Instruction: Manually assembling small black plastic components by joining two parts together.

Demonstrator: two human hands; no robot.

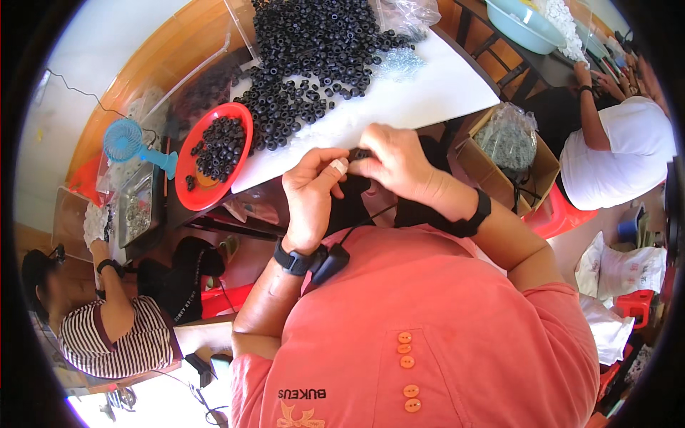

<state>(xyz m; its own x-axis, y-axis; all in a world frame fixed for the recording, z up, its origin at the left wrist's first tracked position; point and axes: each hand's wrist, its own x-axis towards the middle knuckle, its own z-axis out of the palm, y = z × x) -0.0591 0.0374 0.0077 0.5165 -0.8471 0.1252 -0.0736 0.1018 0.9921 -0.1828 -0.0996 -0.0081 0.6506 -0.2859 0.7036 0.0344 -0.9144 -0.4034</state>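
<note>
My left hand point(308, 194) and my right hand point(397, 162) meet in front of my chest, just off the near edge of the white board point(428, 93). Between the fingertips of my right hand shows a small black ring-shaped part point(362, 153), partly hidden by the fingers. The left thumb and forefinger are pinched beside it; whatever they grip is covered. Something white, like a wrap, sits at the left thumb tip point(339, 166). On the board lies a large heap of black ring-shaped parts point(314, 53), with small clear bits point(401, 64) at its right.
A red plate point(246, 121) of similar black parts stands left of the board, beside a blue fan point(125, 140). At the right, a cardboard box point(531, 200) holds a bag of grey items. Co-workers sit at the left point(118, 332) and right point(617, 153).
</note>
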